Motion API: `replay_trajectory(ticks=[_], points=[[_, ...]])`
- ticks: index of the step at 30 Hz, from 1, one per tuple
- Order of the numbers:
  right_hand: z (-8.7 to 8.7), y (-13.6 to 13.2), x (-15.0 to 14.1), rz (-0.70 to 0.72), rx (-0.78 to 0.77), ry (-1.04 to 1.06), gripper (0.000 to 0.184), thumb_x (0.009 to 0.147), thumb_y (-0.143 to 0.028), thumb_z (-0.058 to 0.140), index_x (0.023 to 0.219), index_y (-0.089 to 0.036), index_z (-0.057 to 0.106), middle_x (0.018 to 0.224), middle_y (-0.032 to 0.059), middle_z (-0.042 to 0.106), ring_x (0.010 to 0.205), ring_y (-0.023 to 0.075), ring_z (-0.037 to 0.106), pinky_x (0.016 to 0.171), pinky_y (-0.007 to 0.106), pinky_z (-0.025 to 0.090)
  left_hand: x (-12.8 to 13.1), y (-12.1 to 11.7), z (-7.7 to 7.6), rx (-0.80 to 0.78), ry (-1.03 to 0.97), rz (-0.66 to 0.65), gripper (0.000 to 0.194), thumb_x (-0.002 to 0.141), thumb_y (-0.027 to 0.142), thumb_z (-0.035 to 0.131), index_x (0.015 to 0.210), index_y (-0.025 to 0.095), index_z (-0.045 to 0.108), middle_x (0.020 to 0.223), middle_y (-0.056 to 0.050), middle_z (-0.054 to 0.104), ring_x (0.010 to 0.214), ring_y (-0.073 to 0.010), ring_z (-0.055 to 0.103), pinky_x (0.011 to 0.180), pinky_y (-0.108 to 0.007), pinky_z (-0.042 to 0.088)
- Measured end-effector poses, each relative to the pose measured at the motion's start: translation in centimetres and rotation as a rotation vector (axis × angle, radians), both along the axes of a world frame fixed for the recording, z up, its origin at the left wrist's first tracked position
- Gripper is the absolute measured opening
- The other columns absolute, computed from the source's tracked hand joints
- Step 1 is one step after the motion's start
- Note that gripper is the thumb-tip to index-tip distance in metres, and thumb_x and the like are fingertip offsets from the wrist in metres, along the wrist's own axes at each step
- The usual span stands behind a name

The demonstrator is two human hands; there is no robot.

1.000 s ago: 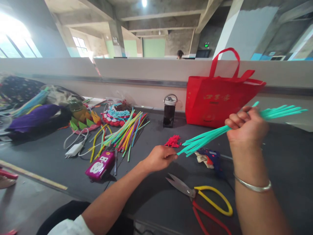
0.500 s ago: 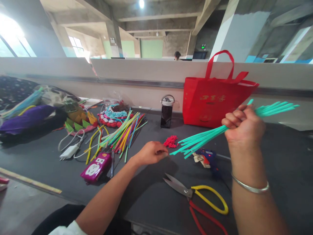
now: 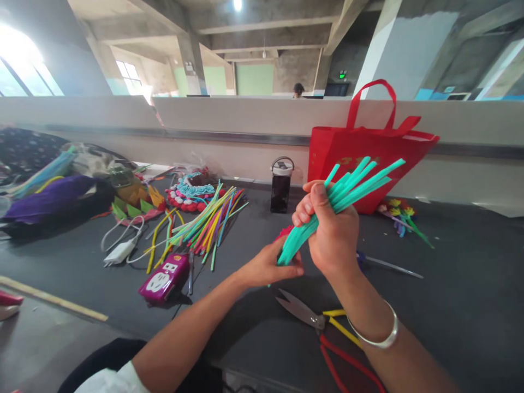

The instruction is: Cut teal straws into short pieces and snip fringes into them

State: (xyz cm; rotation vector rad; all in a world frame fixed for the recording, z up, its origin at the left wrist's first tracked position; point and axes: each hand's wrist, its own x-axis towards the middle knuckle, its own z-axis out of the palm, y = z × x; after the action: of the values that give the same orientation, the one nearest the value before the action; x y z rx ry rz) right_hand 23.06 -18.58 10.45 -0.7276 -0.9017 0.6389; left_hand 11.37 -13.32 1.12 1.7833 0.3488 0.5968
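A bundle of turquoise pipe cleaners [image 3: 298, 234] slants up to the right above the table. My right hand [image 3: 338, 237] is wrapped round its middle, and the upper ends fan out past the thumb. Round the lower ends, my left hand [image 3: 262, 267] closes with thumb and fingers; part of its fingers is hidden behind the bundle. Below the hands lie large scissors [image 3: 305, 311] with one yellow and one red handle, blades slightly apart. A small heap of red bits [image 3: 284, 232] is mostly covered by the hands and bundle.
To the left lie multicoloured pipe cleaners [image 3: 210, 224], a purple power socket [image 3: 166, 278] and a white charger [image 3: 120, 252]. Behind stand a dark bottle [image 3: 280, 191] and a red bag [image 3: 327, 147]. At right are a glue gun's metal rod [image 3: 395, 266] and small pipe-cleaner flowers [image 3: 401, 218].
My right hand has brought the bundle left and tilted it steeper. My left hand, earlier pinching near the bundle's tips, now closes round its lower ends. Flowers at right have come into view.
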Motion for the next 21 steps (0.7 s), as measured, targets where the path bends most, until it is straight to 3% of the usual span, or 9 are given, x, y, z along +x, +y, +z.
replay_trajectory(ticks=[3,6,9,12,17,21], points=[[0.0,-0.5,0.0,0.044,-0.027,-0.151,0.023,0.081,-0.04,0.069,0.1,-0.028,0.063,0.073,-0.0031,0.059,0.066,0.0133,0.061,0.056,0.026,0.051,0.2,-0.1,0.0,-0.11,-0.009,0.08,0.04,0.081,0.047,0.065,0.103,0.013,0.064,0.06,0.002,0.058,0.051,-0.009,0.053,0.052,-0.022,0.044],[0.1,-0.6,0.3,0.15,0.003,-0.253,0.035,0.075,-0.034,0.076,0.106,-0.032,0.062,0.096,-0.0007,0.066,0.089,0.018,0.065,0.074,0.033,0.056,0.1,0.2,0.1,-0.168,-0.127,0.235,0.04,0.078,0.05,0.067,0.095,0.014,0.065,0.054,0.004,0.052,0.046,-0.0073,0.048,0.047,-0.02,0.039],[-0.2,-0.1,0.3,0.249,-0.01,-0.33,0.049,0.074,-0.035,0.077,0.118,-0.034,0.056,0.106,0.0006,0.067,0.097,0.0199,0.065,0.084,0.038,0.056,0.0,0.9,-0.3,-0.201,-0.215,0.337,0.041,0.074,0.054,0.069,0.083,0.014,0.064,0.053,0.004,0.053,0.047,-0.008,0.048,0.048,-0.022,0.04],[-1.2,0.9,0.6,0.273,-0.091,-0.435,0.05,0.075,-0.036,0.076,0.121,-0.032,0.055,0.107,0.0022,0.068,0.098,0.0208,0.065,0.086,0.039,0.055,-0.1,1.8,-1.0,-0.222,-0.131,0.306,0.041,0.069,0.052,0.074,0.072,0.013,0.062,0.056,0.001,0.057,0.051,-0.0089,0.051,0.052,-0.023,0.042],[-3.8,3.0,2.1,0.243,-0.257,-0.547,0.047,0.074,-0.037,0.076,0.116,-0.026,0.058,0.106,0.0036,0.068,0.096,0.0211,0.066,0.083,0.036,0.055,0.2,2.9,-2.6,-0.268,-0.021,0.204,0.037,0.064,0.04,0.081,0.083,0.011,0.067,0.072,-0.004,0.067,0.066,-0.0135,0.061,0.065,-0.026,0.049],[-4.5,3.6,2.7,0.322,-0.283,-0.573,0.045,0.075,-0.038,0.074,0.115,-0.024,0.059,0.104,0.0042,0.069,0.093,0.0207,0.066,0.079,0.034,0.055,0.4,2.9,-3.0,-0.261,-0.011,0.265,0.035,0.073,0.046,0.072,0.079,0.012,0.065,0.055,0.001,0.059,0.052,-0.0106,0.056,0.053,-0.023,0.044]])
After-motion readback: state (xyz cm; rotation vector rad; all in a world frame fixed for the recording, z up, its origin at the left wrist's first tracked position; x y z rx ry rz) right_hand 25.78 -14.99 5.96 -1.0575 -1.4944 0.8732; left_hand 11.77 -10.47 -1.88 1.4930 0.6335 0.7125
